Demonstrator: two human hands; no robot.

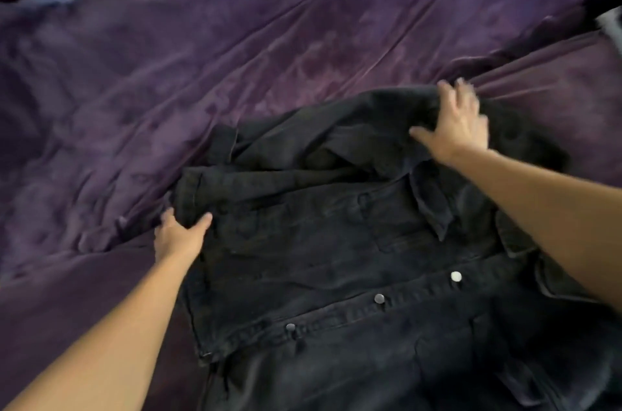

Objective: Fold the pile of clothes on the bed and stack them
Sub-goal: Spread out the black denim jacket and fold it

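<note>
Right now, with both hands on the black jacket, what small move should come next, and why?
Probably draw the hands apart to spread the jacket flat. The left hand holds its hem corner, the right hand lies on the bunched far side, and the cloth between them is rumpled.

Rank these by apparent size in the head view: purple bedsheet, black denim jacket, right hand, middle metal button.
1. purple bedsheet
2. black denim jacket
3. right hand
4. middle metal button
</note>
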